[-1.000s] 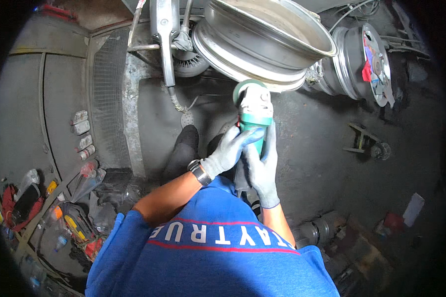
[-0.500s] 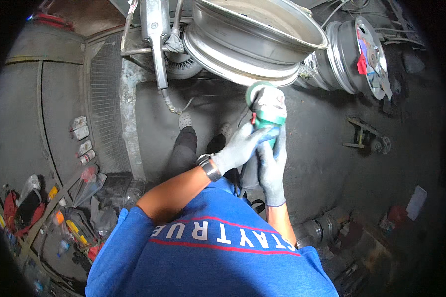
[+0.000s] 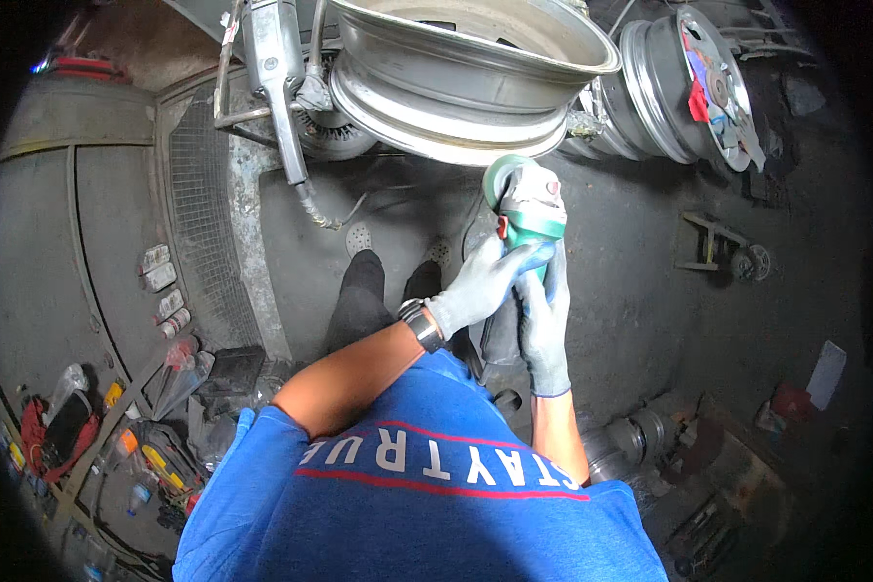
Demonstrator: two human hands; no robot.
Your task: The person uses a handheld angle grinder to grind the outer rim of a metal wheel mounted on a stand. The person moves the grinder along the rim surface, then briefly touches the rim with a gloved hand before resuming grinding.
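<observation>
Head view, from where I stand: the left hand in a blue-palmed grey glove and the right hand in a matching glove both clasp the green-and-silver angle grinder, seemingly to steady its weight with fingers behind the disc. It's held at the lower edge of the wide silver metal wheel rim; whether they touch, I can't tell.

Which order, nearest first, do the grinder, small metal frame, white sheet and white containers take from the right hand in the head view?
1. Grinder: in the right hand.
2. Small metal frame: to its right.
3. White sheet: farther right, lower.
4. White containers: far left.
</observation>
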